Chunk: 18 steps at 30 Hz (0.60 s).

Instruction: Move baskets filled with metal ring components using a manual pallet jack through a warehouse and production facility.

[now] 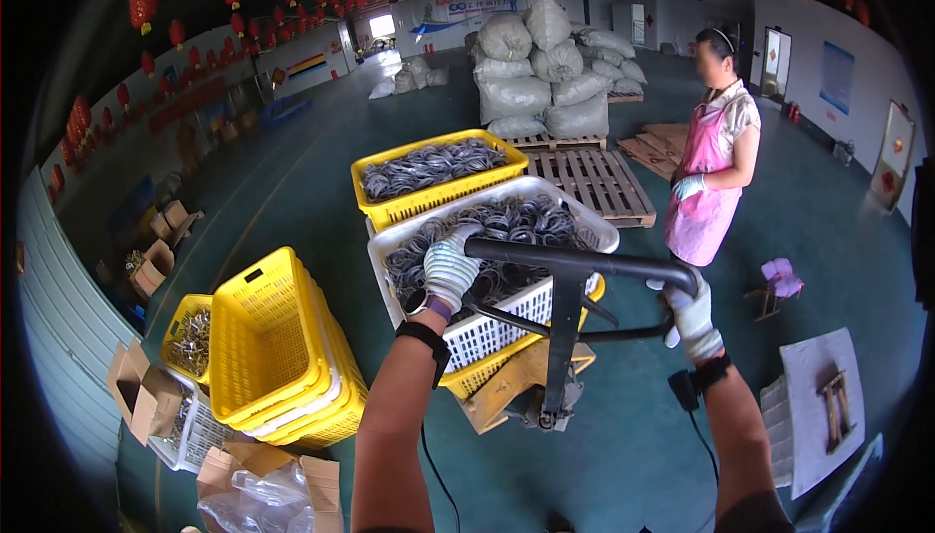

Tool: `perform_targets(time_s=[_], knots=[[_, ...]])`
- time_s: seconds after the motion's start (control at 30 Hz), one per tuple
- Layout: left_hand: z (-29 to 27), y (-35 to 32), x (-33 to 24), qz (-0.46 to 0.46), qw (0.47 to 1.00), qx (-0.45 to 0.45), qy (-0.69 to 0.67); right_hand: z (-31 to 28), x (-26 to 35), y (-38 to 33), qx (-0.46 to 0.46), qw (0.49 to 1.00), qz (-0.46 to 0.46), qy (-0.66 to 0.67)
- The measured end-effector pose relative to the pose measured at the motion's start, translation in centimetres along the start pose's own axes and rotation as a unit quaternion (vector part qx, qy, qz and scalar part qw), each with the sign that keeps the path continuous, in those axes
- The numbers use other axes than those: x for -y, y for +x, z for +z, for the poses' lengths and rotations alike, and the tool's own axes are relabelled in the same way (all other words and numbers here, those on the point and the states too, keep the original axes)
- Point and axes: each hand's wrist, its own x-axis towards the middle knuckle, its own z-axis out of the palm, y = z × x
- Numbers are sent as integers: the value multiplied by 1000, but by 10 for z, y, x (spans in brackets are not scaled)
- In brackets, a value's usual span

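Observation:
In a striped white work glove, my left hand is closed round the left end of the black pallet jack handle. My right hand, gloved too, wraps the right corner of the same handle loop. Below the handle, the jack's dark upright shaft runs down to its yellow base. Just ahead stands a white crate heaped with grey ring-shaped parts, stacked on a yellow crate. Behind it is another yellow crate full of similar grey parts.
A person in a pink apron stands at the right, near a small stool. Stacked yellow crates and open cardboard boxes sit at the left. Wooden pallets and piled white sacks lie beyond the crates.

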Motion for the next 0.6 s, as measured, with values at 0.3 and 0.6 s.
perform_targets(time_s=[0.3, 0.6], knots=[[18, 50, -15, -36, 998, -17, 37, 17, -89, 210, -5, 999, -36, -41], [35, 90, 9, 51, 995, -83, 36, 83, -157, 349, 77, 994, 72, -4]])
